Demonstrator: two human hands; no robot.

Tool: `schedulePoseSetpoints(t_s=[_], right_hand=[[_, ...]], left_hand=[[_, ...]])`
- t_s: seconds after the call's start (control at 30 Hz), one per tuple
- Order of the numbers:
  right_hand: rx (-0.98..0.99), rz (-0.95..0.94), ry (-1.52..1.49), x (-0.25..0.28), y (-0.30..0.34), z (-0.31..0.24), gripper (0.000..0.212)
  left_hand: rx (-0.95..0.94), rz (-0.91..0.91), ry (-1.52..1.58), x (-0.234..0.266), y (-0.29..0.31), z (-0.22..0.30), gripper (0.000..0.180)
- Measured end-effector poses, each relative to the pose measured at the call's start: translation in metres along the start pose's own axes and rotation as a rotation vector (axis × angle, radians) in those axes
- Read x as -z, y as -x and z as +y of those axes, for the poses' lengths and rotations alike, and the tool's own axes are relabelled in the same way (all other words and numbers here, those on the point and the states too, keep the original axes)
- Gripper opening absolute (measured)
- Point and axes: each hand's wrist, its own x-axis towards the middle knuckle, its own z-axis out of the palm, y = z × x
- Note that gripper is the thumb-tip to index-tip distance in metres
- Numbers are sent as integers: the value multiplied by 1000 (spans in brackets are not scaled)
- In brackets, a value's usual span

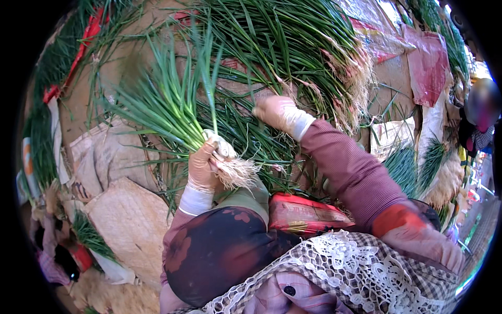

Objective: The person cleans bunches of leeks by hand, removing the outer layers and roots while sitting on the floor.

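My left hand (pixel 202 166) is closed round a bunch of spring onions (pixel 175 112), in the middle of the view. Their green leaves fan up and to the left. The white ends and stringy roots (pixel 234 171) stick out to the right of my fist. My right hand (pixel 278 113) hovers over loose leaves, close to the big pile of spring onions (pixel 293 47). Its fingers are curled in and slightly blurred, and whether anything is between them is too unclear to name. Both hands look covered by thin gloves with pale cuffs.
More loose green leaves (pixel 240 125) lie beneath both hands. Flattened woven sacks (pixel 128 222) cover ground at left. A red package (pixel 308 212) sits by my knees. Other spring onion bundles (pixel 402 167) lie at right. A person (pixel 482 112) is at the far right edge.
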Motion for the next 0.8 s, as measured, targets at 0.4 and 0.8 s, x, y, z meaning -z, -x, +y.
schedulePoseSetpoints(t_s=[0.4, 0.8], right_hand=[[-51, 34, -181, 26, -10, 16, 25], [21, -557, -1283, -29, 21, -13, 29]], left_hand=[[264, -15, 29, 48, -13, -15, 22], [383, 46, 74, 30, -3, -24, 18]])
